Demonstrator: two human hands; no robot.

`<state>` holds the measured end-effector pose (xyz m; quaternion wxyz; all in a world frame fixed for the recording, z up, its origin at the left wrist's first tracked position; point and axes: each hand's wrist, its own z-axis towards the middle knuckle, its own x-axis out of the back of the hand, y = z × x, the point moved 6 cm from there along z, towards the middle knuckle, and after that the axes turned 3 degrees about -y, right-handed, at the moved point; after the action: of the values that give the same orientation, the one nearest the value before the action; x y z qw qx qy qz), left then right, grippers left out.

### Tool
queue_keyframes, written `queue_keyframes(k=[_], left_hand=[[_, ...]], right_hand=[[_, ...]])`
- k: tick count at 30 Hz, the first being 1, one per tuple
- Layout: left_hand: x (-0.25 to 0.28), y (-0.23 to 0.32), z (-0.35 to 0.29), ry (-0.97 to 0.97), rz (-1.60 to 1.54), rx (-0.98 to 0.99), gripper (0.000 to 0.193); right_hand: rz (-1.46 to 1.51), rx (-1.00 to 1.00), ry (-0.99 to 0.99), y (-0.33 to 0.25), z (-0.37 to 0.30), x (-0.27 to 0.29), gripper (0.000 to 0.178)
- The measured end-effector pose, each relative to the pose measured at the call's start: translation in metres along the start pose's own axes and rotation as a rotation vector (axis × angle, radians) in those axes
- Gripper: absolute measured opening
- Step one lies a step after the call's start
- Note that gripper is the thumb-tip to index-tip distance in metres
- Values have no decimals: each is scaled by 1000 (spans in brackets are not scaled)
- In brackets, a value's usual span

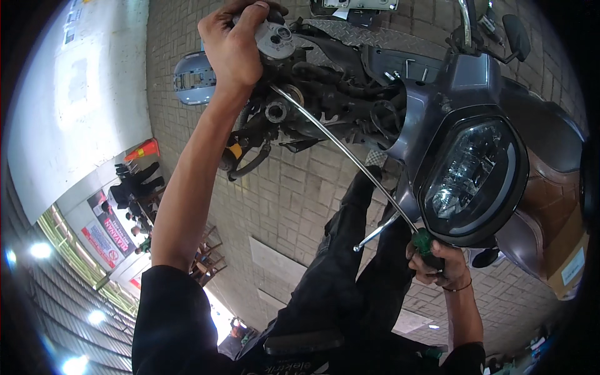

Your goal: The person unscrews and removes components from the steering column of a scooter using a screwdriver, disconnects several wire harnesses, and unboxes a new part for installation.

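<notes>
Left hand (232,47): fingers curled over a grey metal part (276,41); hard to say whether they grip or only press.
Screwdriver (343,149): long, straight, shiny shaft and green handle (423,240) — slanting from the dark mechanism (325,94) down to the right hand (442,265).
Tray-like panel (378,60): dark, with small metal pieces (408,66) lying in it.
Right hand: wrapped around the green handle.
Cardboard box (558,276): brown, a white label (572,265) on its side — contents hidden.
</notes>
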<state>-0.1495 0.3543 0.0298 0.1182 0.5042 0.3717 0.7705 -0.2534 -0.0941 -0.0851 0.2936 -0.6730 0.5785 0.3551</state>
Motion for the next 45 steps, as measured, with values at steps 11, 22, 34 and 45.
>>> queue_keyframes(k=[11,22,34,45], left_hand=[[-13,18,-2,-8,-160,208,29],[-12,21,0,-5,-112,205,31],[-14,18,-2,-40,-177,224,31],[-9,13,-2,-23,-186,271,34]], right_hand=[[-292,158,233,0,0,-2,61],[-62,127,130,5,5,11,57],[-93,-67,72,11,9,15,49],[-395,167,379,22,1,15,46]])
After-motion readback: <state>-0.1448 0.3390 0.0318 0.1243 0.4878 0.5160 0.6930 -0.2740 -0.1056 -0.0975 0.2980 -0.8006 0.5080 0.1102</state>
